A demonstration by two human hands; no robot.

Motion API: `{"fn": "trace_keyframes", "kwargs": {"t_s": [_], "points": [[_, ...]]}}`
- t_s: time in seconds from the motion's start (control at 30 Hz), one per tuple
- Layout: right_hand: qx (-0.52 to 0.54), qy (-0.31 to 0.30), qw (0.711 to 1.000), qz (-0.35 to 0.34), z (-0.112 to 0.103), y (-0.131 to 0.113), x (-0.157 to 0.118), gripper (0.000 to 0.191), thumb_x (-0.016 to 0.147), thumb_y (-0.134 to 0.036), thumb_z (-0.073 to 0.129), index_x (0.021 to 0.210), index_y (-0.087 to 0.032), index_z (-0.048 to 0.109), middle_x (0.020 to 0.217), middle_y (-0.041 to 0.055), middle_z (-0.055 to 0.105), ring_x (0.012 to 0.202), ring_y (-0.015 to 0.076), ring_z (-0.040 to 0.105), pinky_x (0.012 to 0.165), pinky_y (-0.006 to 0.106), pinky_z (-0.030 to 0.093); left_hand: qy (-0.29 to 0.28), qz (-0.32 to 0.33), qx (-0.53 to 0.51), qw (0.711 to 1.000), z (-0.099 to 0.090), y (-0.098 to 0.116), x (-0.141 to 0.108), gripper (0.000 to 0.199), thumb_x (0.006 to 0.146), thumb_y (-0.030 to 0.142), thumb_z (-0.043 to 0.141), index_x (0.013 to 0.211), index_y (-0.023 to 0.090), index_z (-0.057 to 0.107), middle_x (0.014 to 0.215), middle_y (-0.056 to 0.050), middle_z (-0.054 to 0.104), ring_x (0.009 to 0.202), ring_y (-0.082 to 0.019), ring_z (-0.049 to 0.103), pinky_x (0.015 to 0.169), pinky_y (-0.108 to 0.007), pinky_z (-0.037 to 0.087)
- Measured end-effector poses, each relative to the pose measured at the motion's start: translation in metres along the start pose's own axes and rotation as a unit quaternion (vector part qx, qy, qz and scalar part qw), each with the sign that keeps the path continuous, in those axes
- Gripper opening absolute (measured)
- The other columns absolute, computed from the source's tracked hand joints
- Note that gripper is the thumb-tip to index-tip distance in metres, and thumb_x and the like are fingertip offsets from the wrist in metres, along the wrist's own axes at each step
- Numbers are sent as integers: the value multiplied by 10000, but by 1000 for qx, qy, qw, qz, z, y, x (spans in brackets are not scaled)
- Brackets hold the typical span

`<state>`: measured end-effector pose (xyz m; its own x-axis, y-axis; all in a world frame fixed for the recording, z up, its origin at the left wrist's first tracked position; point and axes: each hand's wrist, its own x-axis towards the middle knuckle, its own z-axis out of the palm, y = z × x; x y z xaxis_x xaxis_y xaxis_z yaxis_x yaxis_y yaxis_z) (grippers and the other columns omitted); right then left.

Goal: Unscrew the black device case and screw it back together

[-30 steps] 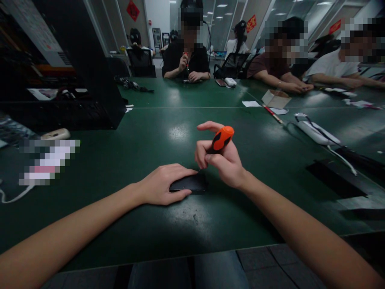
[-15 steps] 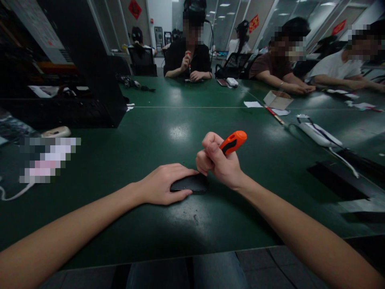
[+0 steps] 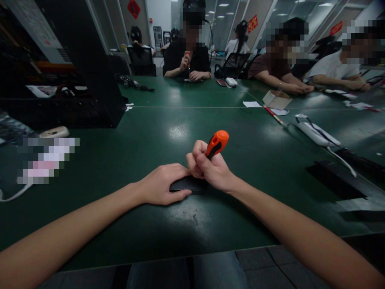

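Note:
A flat black object (image 3: pixel 188 184) lies on the green table (image 3: pixel 144 144) in front of me. My left hand (image 3: pixel 167 182) grips it from the left, fingers along its far edge and thumb along the near edge. Wrapped in my right hand (image 3: pixel 210 166) is a tool with an orange and black handle (image 3: pixel 219 141), like a screwdriver. The handle's end points up and slightly right. My right fist is over the right part of the black object, and the tool's lower end is hidden behind my fingers.
A beige box (image 3: pixel 276 99) and a white power strip (image 3: pixel 317 130) are at the right, near a long black object (image 3: pixel 338 179). A black cabinet (image 3: pixel 99 80) stands at the left. Across the table a person (image 3: pixel 195 56) holds a similar tool.
My right hand has moved left and slightly down over the black object, and the orange handle has tilted more upright. My left hand has stayed in place.

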<state>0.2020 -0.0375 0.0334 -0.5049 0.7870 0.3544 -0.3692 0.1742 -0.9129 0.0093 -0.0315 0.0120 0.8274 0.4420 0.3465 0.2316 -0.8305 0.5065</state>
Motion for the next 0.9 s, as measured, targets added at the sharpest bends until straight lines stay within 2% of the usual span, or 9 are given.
{"fn": "trace_keyframes", "kwargs": {"t_s": [0.17, 0.3, 0.43, 0.6, 0.73, 0.9], "points": [[-11, 9, 998, -58, 1, 12, -1, 473, 900, -618, 646, 841, -241, 366, 654, -81, 398, 509, 63, 307, 460, 216, 274, 11, 8, 3, 1000, 1, -1, -1, 357, 933, 329, 632, 1257, 179, 632, 1214, -121, 719, 1112, -274, 684, 999, -408, 539], [-43, 35, 995, -80, 0, 18, -4, 357, 978, -555, 562, 963, -263, 358, 845, -44, 483, 544, 59, 367, 461, 213, 298, 9, 3, -1, 1000, 1, -1, -1, 374, 932, 326, 642, 1274, 176, 629, 1237, -126, 710, 1140, -275, 672, 1026, -415, 529], [-74, 54, 990, -108, 4, 17, -5, 322, 1000, -519, 538, 1004, -274, 329, 1004, -14, 526, 571, 48, 428, 480, 215, 359, 10, 1, -4, 1000, 1, 0, -1, 342, 927, 324, 640, 1236, 176, 646, 1188, -118, 717, 1112, -271, 674, 1017, -419, 535], [-90, 61, 985, -134, 6, 15, -6, 285, 1002, -469, 546, 954, -264, 355, 936, -12, 532, 622, 77, 483, 499, 224, 391, 13, 2, 0, 1000, 2, 0, -1, 323, 930, 332, 633, 1209, 169, 642, 1171, -124, 724, 1101, -272, 685, 1015, -416, 542], [-115, 86, 978, -151, 1, 16, -7, 299, 999, -417, 567, 863, -244, 365, 845, -18, 527, 607, 84, 474, 493, 226, 381, 8, 7, 6, 1000, 1, 0, -1, 380, 943, 345, 629, 1275, 162, 611, 1199, -133, 718, 1109, -277, 685, 1011, -421, 539], [-120, 69, 980, -143, -4, 20, -5, 286, 1036, -493, 467, 917, -251, 372, 793, -46, 510, 534, 70, 410, 482, 223, 358, 10, 6, 11, 1000, 1, -1, -1, 421, 945, 364, 629, 1315, 164, 602, 1199, -141, 716, 1104, -280, 685, 997, -426, 543]]}}
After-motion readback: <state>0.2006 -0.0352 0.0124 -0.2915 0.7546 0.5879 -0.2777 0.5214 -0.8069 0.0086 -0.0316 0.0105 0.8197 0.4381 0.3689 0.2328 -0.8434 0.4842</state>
